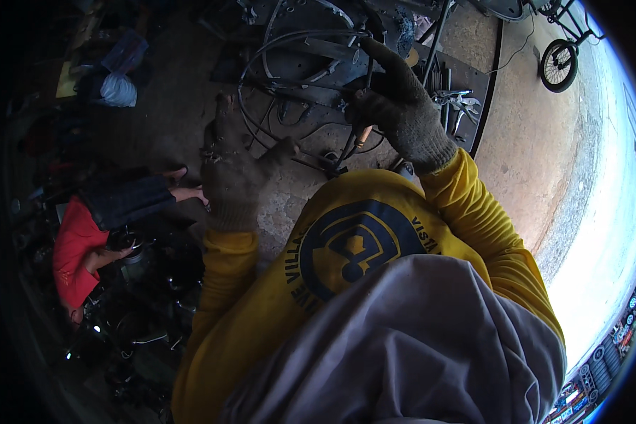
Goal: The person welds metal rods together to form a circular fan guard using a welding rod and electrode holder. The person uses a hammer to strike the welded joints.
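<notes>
My left hand (234,169), in a worn dark work glove, is held out with fingers and thumb apart, holding nothing. It is just left of a loop of dark cable (242,92). My right hand (406,113), gloved too, has its index finger stretched forward and its thumb bent in. A thin dark rod (369,71) runs between that finger and thumb, and the hand appears closed on it. Just below the thumb shows a wooden handle (363,136); the tool it belongs to is unclear. Ahead lies a round metal ring frame (267,42) among dark metal parts.
Locking pliers (463,104) lie on the dark metal bench (477,78) to the right. Farther right stands a bicycle wheel (559,66). A person in a red shirt (74,247) works among dark parts at the left. A pale bag (119,90) rests at the far left.
</notes>
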A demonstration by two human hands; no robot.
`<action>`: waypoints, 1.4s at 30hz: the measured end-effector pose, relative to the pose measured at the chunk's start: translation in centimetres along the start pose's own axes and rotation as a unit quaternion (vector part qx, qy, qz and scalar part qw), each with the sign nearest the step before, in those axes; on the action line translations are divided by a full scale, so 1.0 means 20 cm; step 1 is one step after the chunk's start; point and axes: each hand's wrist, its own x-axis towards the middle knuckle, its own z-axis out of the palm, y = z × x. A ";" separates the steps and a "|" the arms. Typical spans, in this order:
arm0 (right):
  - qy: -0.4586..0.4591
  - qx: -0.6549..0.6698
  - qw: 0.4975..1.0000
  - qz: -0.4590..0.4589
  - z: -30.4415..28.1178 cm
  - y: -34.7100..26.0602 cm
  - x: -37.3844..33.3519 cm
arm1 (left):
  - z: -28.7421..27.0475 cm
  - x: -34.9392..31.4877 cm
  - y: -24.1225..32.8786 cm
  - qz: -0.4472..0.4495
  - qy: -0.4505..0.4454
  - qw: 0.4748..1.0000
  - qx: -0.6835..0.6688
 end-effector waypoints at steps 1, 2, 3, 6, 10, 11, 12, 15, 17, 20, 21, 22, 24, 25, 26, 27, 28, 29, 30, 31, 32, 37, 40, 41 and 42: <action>0.003 -0.005 1.000 0.001 0.00 0.01 0.00 | -0.10 0.08 0.04 0.068 0.012 0.996 0.060; -0.007 -0.006 1.000 -0.025 0.00 0.01 0.00 | -0.12 0.13 0.05 0.101 0.018 0.991 0.086; -0.023 -0.003 0.998 -0.051 0.01 0.01 -0.01 | -0.17 0.17 0.06 0.131 0.024 0.984 0.118; -0.074 -0.059 0.993 -0.073 0.00 0.02 -0.02 | -0.14 0.26 -0.05 0.294 -0.011 0.943 0.157; -0.079 0.034 0.992 -0.088 0.00 0.03 0.00 | -0.07 0.18 -0.12 0.266 -0.096 0.959 0.013; -0.078 -0.069 0.993 -0.058 -0.03 0.01 0.01 | -0.09 0.15 -0.12 0.267 -0.123 0.951 0.095; -0.076 -0.120 0.989 -0.043 -0.08 0.02 0.03 | -0.09 0.11 -0.11 0.269 -0.123 0.951 0.093; 0.119 -0.125 0.984 -0.033 -0.30 0.12 0.16 | -0.09 0.04 -0.09 0.227 -0.155 0.951 0.139; 0.234 -0.514 0.819 -0.104 -0.55 0.25 0.32 | -0.10 0.03 -0.03 0.173 -0.148 0.967 0.114; 0.245 -0.591 0.762 -0.106 -0.51 0.11 0.50 | -0.09 -0.04 -0.03 0.170 -0.099 0.974 0.110; 0.246 -0.591 0.761 -0.106 -0.49 0.04 0.56 | -0.09 -0.04 -0.01 0.171 -0.099 0.974 0.110; 0.222 -0.605 0.755 -0.119 -0.49 0.03 0.64 | -0.09 -0.04 0.00 0.167 -0.113 0.970 0.136; 0.129 -0.660 0.728 -0.135 -0.54 0.12 0.82 | -0.11 -0.03 0.02 0.163 -0.125 0.964 0.169; 0.080 -0.684 0.712 -0.137 -0.56 0.18 0.91 | -0.12 -0.05 0.03 0.166 -0.125 0.962 0.179; 0.033 -0.705 0.696 -0.131 -0.59 0.23 0.99 | -0.11 -0.06 0.02 0.166 -0.125 0.960 0.186; -0.006 -0.718 0.684 -0.128 -0.61 0.27 1.05 | -0.12 -0.09 0.03 0.163 -0.126 0.961 0.187; -0.036 -0.726 0.675 -0.124 -0.63 0.30 1.09 | -0.12 -0.13 0.04 0.148 -0.126 0.965 0.176; -0.057 -0.728 0.672 -0.121 -0.66 0.32 1.13 | -0.12 -0.16 0.05 0.133 -0.126 0.969 0.165; -0.072 -0.728 0.672 -0.116 -0.69 0.33 1.15 | -0.11 -0.18 0.05 0.130 -0.127 0.970 0.162; -0.084 -0.727 0.672 -0.113 -0.73 0.34 1.16 | -0.09 -0.20 0.06 0.116 -0.131 0.972 0.155; -0.098 -0.726 0.670 -0.121 -0.75 0.35 1.17 | -0.09 -0.21 0.06 0.102 -0.135 0.974 0.152; -0.001 -0.745 0.625 -0.234 -0.82 0.37 1.02 | 0.08 -0.33 0.12 0.037 -0.168 0.975 0.139; 0.224 -0.102 0.960 -0.130 -0.63 0.35 0.64 | 0.16 -0.33 0.18 0.018 -0.163 0.978 0.133; 0.188 -0.122 0.970 -0.098 -0.58 0.26 0.49 | 0.17 -0.32 0.20 0.015 -0.159 0.977 0.139; 0.153 -0.142 0.976 -0.069 -0.55 0.17 0.35 | 0.18 -0.30 0.22 0.012 -0.158 0.978 0.138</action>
